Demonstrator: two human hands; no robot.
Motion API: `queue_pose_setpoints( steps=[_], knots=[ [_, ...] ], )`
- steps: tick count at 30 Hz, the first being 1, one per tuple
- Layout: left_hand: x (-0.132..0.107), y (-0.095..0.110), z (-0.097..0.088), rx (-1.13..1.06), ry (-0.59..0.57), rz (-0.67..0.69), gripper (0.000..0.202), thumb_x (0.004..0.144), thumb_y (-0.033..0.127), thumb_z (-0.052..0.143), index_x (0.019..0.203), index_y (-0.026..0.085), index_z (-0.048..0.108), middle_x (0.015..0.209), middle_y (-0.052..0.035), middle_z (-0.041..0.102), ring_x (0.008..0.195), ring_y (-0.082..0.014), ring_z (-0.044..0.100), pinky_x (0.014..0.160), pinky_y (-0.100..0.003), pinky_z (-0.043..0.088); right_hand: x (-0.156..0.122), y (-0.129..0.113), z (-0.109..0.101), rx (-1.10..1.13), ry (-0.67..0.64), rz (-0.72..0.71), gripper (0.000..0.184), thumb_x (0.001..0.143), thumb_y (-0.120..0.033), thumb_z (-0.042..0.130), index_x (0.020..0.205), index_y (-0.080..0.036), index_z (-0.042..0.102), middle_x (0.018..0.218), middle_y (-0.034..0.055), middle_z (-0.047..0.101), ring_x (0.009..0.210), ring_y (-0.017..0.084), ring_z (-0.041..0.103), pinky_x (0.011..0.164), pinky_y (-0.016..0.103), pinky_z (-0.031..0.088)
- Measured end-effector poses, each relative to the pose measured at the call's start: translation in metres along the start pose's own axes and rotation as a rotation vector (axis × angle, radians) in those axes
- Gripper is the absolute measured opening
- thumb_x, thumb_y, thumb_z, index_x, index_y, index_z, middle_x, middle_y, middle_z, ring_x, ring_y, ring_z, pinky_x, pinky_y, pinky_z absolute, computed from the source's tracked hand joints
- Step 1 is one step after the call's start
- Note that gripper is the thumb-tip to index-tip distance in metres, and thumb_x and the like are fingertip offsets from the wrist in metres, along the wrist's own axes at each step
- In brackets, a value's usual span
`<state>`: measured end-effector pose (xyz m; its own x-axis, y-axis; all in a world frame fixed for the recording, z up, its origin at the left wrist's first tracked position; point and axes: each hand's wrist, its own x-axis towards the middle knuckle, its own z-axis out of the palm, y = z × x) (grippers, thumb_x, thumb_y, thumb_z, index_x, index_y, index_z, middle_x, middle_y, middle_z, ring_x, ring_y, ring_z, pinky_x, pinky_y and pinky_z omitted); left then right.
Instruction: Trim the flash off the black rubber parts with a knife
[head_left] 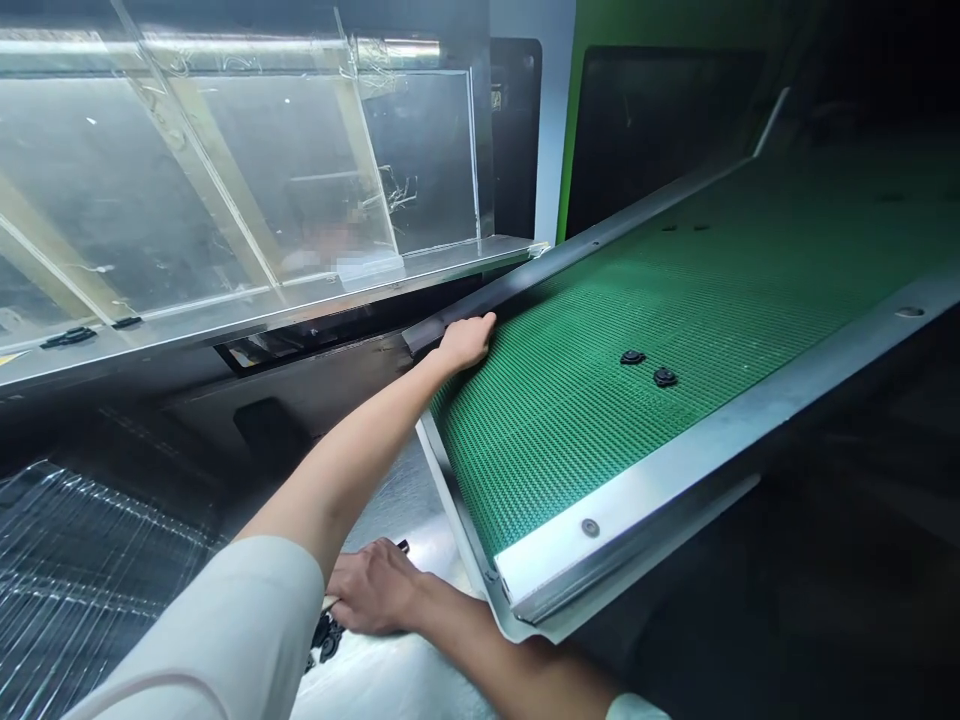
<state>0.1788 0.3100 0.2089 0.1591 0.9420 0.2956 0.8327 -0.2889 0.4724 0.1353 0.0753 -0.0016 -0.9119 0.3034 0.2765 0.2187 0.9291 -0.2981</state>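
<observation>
My left hand reaches across to the near left corner of a green textured conveyor belt, beside its metal side rail. Its fingers are curled, and whatever they may hold is hidden. Lower down, my right hand is closed over the metal surface below the belt's end. Small black round parts lie right by its fingers, partly covered by my left sleeve. A thin pale piece shows under the right fingers, too little to name. Two black round parts lie on the belt, apart from both hands.
The belt's front rail has a bolt and a protruding corner. Behind on the left, a ledge below clear panels carries dark pieces. Stacked clear plastic stands at lower left. More small dark pieces lie farther up the belt.
</observation>
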Motion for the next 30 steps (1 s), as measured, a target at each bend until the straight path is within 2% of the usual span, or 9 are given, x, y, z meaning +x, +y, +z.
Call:
queue_pose_setpoints(
  steps=[3,6,11,15,17,20,22,25,30],
  knots=[
    [0.001,0.011,-0.001,-0.244,0.056,-0.051,0.014,0.099,0.022,0.049,0.099,0.018,0.062,0.097,-0.01,0.07,0.09,-0.0207,0.068,0.083,-0.031,0.052,-0.002,0.0,-0.001,-0.033,0.045,-0.022,0.016,0.096,-0.036,0.056,0.102,-0.026,0.068,0.101,-0.0015,0.072,0.081,0.02,0.067,0.061,0.028,0.044],
    [0.003,0.034,-0.001,-0.478,0.036,-0.083,0.024,0.103,0.025,0.037,0.099,0.016,0.059,0.083,-0.0062,0.065,0.064,-0.012,0.06,0.064,-0.023,0.05,-0.002,-0.001,-0.001,-0.044,0.064,-0.022,0.016,0.097,-0.038,0.057,0.101,-0.026,0.067,0.1,-0.0016,0.072,0.079,0.019,0.066,0.061,0.028,0.045],
    [-0.002,0.087,0.008,-0.631,-0.097,-0.032,0.032,0.103,0.029,0.037,0.079,0.017,0.054,0.07,-0.0025,0.057,0.052,-0.0089,0.05,0.053,-0.02,0.043,0.001,-0.004,-0.007,-0.045,-0.028,-0.003,0.017,0.097,-0.038,0.057,0.098,-0.025,0.068,0.101,-0.0009,0.073,0.081,0.021,0.069,0.058,0.028,0.044],
    [-0.019,0.124,0.027,-0.531,-0.141,0.067,0.031,0.097,0.033,0.056,0.07,0.018,0.052,0.064,-0.0003,0.052,0.059,-0.0126,0.051,0.057,-0.023,0.039,0.005,-0.005,-0.005,-0.034,-0.105,0.039,0.022,0.096,-0.04,0.056,0.092,-0.024,0.071,0.096,0.0018,0.075,0.073,0.023,0.069,0.055,0.029,0.046],
    [-0.03,0.137,0.035,-0.328,-0.132,0.185,0.034,0.092,0.046,0.065,0.074,0.019,0.055,0.07,-0.002,0.058,0.071,-0.0177,0.058,0.065,-0.026,0.042,0.006,-0.005,-0.001,-0.038,-0.124,0.054,0.022,0.094,-0.04,0.058,0.093,-0.024,0.073,0.093,0.0041,0.075,0.072,0.024,0.069,0.057,0.031,0.049],
    [-0.044,0.148,0.041,0.164,-0.135,0.406,0.046,0.097,0.065,0.05,0.094,0.021,0.06,0.084,-0.0068,0.069,0.084,-0.027,0.066,0.074,-0.033,0.045,0.006,-0.004,0.003,-0.017,-0.099,0.063,0.024,0.092,-0.041,0.06,0.096,-0.023,0.075,0.092,0.0066,0.075,0.075,0.026,0.07,0.059,0.033,0.052],
    [-0.049,0.151,0.04,0.365,-0.142,0.489,0.044,0.103,0.059,0.037,0.107,0.021,0.059,0.092,-0.0093,0.073,0.089,-0.0293,0.069,0.076,-0.035,0.046,0.005,-0.003,0.003,0.001,-0.088,0.064,0.024,0.092,-0.041,0.059,0.096,-0.023,0.075,0.092,0.0066,0.076,0.076,0.027,0.071,0.06,0.033,0.052],
    [-0.057,0.156,0.035,0.4,-0.128,0.517,0.04,0.107,0.05,0.03,0.109,0.022,0.06,0.098,-0.01,0.074,0.092,-0.0278,0.071,0.076,-0.034,0.046,0.004,-0.003,0.001,0.014,-0.106,0.066,0.025,0.093,-0.04,0.057,0.094,-0.023,0.075,0.096,0.0062,0.076,0.079,0.028,0.072,0.061,0.034,0.053],
    [-0.084,0.172,0.036,0.316,-0.1,0.608,0.043,0.105,0.054,0.035,0.108,0.021,0.061,0.088,-0.0098,0.074,0.083,-0.0291,0.071,0.066,-0.034,0.045,-0.001,-0.004,-0.005,0.077,-0.042,0.041,0.023,0.093,-0.036,0.058,0.104,-0.025,0.075,0.108,0.0052,0.075,0.097,0.031,0.07,0.076,0.036,0.054]
  ],
)
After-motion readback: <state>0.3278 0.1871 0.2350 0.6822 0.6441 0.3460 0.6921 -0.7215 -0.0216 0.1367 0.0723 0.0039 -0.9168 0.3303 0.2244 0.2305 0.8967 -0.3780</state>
